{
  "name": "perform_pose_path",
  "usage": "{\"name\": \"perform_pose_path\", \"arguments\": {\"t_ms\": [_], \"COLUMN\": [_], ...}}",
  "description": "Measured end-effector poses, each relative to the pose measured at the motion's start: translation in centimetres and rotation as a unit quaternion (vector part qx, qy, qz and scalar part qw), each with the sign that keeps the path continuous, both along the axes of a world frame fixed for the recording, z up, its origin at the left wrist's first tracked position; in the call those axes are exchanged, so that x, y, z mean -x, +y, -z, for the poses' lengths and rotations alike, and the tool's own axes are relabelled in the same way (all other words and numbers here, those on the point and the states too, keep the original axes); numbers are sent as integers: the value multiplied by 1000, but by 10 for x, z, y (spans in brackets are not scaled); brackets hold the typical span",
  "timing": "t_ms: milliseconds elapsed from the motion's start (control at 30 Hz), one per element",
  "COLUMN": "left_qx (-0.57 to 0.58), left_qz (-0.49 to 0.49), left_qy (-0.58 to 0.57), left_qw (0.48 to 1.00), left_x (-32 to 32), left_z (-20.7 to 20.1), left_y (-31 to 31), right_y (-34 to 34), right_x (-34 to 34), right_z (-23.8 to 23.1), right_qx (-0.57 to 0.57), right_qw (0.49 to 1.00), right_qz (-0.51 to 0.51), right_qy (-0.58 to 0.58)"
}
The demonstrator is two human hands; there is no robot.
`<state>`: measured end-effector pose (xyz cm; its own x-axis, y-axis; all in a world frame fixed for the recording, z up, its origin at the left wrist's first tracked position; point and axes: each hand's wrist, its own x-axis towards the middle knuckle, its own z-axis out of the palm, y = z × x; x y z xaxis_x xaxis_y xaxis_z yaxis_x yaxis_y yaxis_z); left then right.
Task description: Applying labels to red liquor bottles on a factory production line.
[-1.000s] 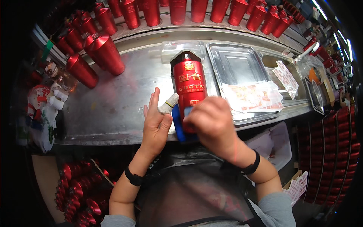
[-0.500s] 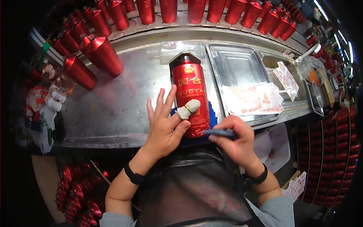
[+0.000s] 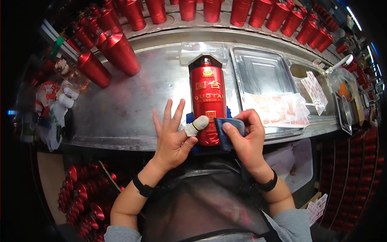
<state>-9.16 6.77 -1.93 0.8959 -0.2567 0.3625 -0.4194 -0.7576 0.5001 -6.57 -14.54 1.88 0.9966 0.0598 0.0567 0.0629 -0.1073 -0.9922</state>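
A red bottle with gold markings lies on its back, neck pointing away from me, in a blue cradle with a dark angular piece behind its neck. My left hand is open with fingers spread; its index finger, wrapped in a white cover with a yellow band, rests on the bottle's lower left side. Between the thumb and fingers of my right hand is a flat, dark blue scraper-like piece, held against the bottle's lower right edge.
Right of the bottle, printed label sheets lie across a metal tray, with a sink beyond. A clear plastic box stands behind. Red bottles stand at left and line a conveyor. A white bin sits below right.
My right hand has moved up along the bottle's right edge and turned the blue piece so its flat face shows. The left hand stays at the bottle. The whole view has shifted slightly.
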Motion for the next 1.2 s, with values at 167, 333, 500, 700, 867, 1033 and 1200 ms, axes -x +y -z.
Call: {"name": "perform_pose_path", "arguments": {"t_ms": [167, 333, 500, 700, 867, 1033, 1200], "left_qx": [-13, -86, -22, 18, 40, 33, 22], "left_qz": [-12, 55, 43, -54, -34, -22, 17], "left_qy": [-18, -40, 13, 77, 36, 29, -3], "left_qw": [1000, 994, 999, 995, 998, 999, 1000], "left_x": [-16, -28, 6, 23, 20, -2, -18], "left_z": [-14, -34, -4, 6, -8, -8, -24], "left_y": [-4, -15, -6, 7, -2, -6, -16], "right_y": [-41, -27, 3, -4, -2, -9, -24], "right_x": [1, -6, -20, -6, -9, 11, -27], "right_z": [27, -2, -32, -24, -38, -22, 3], "right_qx": [11, -55, 113, 273, 256, 130, 93], "right_qw": [995, 996, 974, 840, 876, 972, 993], "right_qz": [56, 73, -8, -240, -155, -128, 58], "right_qy": [87, -5, -199, -404, -379, -149, -47]}}
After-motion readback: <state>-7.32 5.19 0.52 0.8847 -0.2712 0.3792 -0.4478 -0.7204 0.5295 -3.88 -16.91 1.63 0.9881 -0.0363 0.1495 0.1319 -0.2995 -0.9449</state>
